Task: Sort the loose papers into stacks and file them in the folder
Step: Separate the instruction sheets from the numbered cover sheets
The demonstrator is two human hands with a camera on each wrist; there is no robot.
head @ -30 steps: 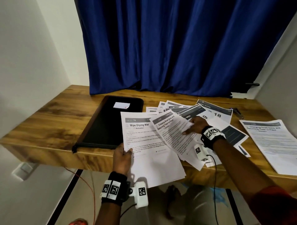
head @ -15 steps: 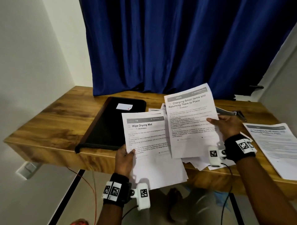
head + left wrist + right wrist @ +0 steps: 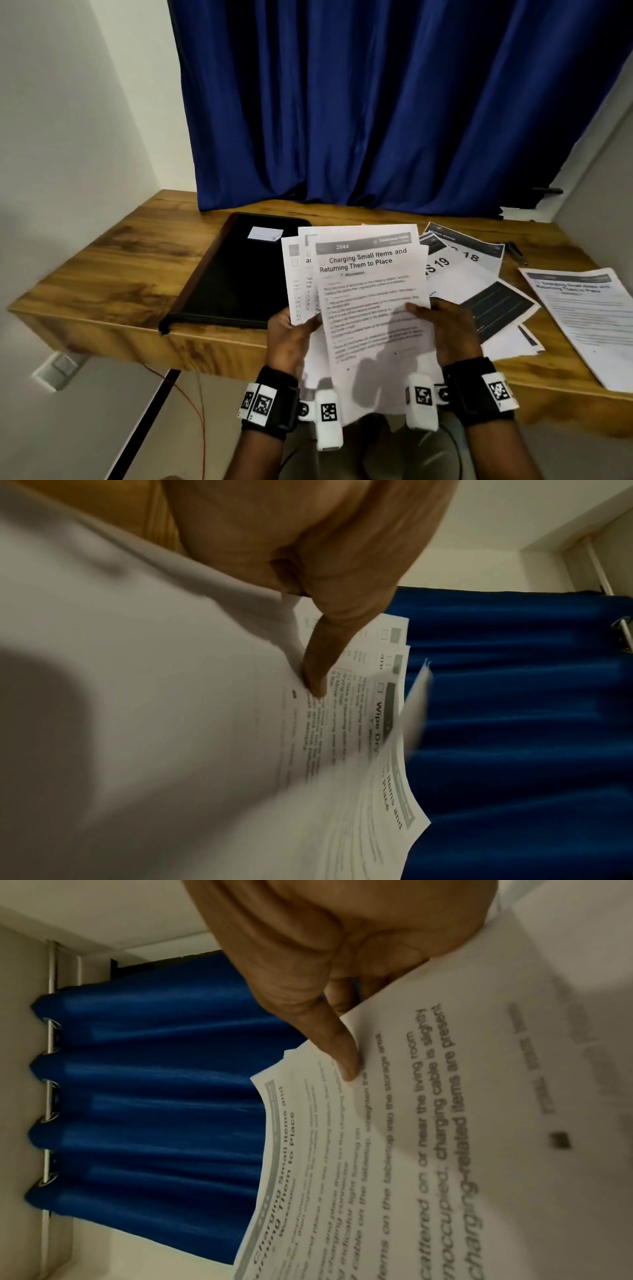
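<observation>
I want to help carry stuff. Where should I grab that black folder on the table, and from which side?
Probably best to take the black folder by its near short edge, coming from the front of the table. That end lies right at the table's front edge, so fingers can slip under and a thumb go on top. It lies flat and closed, papers crowd its right side, and both hands are busy with sheets.

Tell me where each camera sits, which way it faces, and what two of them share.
Head: worn on the head, looking down over the wooden desk; both hands and wristbands show.
Left wrist: looks along the left hand, thumb on a fanned white paper stack.
Right wrist: looks along the right hand pinching the white "Charging Small Items" sheet.
Shared: all show the blue curtain.
</observation>
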